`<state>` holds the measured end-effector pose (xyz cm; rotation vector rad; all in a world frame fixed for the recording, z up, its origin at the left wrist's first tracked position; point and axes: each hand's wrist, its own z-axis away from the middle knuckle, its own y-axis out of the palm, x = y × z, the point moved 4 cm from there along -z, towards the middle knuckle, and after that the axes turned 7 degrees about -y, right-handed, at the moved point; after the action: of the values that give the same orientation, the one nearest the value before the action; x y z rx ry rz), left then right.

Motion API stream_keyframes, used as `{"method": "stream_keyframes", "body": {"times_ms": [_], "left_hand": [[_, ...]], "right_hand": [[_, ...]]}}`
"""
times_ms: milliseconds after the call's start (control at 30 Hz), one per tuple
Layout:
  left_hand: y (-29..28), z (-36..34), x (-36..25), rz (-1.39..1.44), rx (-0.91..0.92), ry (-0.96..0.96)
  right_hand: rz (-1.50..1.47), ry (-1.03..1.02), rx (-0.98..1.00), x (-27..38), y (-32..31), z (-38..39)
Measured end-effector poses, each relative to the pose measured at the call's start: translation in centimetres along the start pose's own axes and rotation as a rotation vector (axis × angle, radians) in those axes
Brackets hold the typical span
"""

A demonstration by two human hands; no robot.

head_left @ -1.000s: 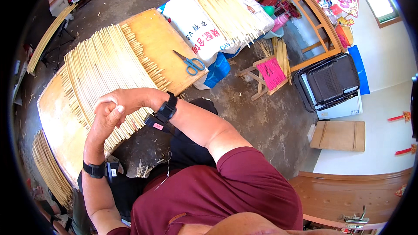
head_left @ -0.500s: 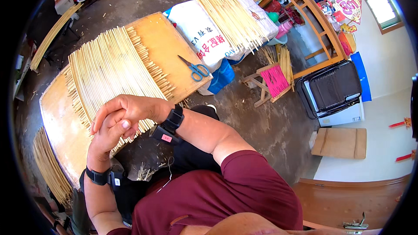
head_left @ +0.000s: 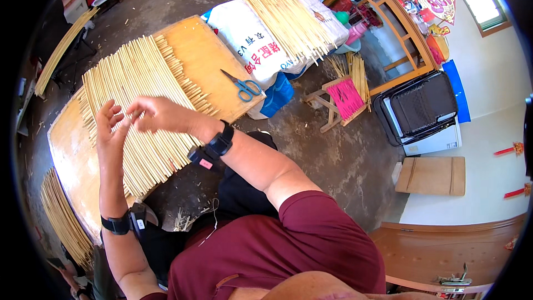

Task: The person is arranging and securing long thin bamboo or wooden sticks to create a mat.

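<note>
Side by side, my two hands hover over a mat of pale thin sticks (head_left: 136,78) laid parallel on a wooden board (head_left: 211,50). My left hand (head_left: 111,125) is raised with its fingers bent and apart, and nothing shows in it. My right hand (head_left: 158,115) comes across from the right, its fingers curled in beside the left thumb. Whatever those fingers hold, if anything, is hidden and slightly blurred. Blue-handled scissors (head_left: 244,86) lie partly open on the board, right of the mat. Both wrists wear black straps with small devices.
Loose sticks (head_left: 286,22) lie on a white sack (head_left: 236,28) beyond the board. More bundles of sticks (head_left: 65,219) stand at the left. A small pink-topped stool (head_left: 345,99), a folded black chair (head_left: 419,108) and a wooden frame (head_left: 397,33) are at the right.
My hands were clasped together over the mat's near edge. They have come apart and moved up and left, the left hand now upright with its fingers loosened.
</note>
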<state>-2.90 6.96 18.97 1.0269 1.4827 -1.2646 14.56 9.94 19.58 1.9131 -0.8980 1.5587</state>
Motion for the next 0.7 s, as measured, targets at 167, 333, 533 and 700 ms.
{"method": "stream_keyframes", "body": {"times_ms": [167,333,533,700], "left_hand": [[1.7,1.4,2.4,-0.157,0.273,-0.006],[2.2,2.7,-1.0,-0.296,0.499,0.156],[3.4,3.8,-3.6,0.443,0.651,-0.142],[4.0,4.1,-4.0,0.507,0.676,-0.072]], "right_hand": [[0.365,-0.089,-0.056,1.2,3.4,1.0],[0.292,0.039,0.195,0.7,3.8,1.3],[-0.098,-0.016,0.298,1.1,5.2,1.6],[-0.199,-0.024,0.343,1.9,4.9,2.3]]}}
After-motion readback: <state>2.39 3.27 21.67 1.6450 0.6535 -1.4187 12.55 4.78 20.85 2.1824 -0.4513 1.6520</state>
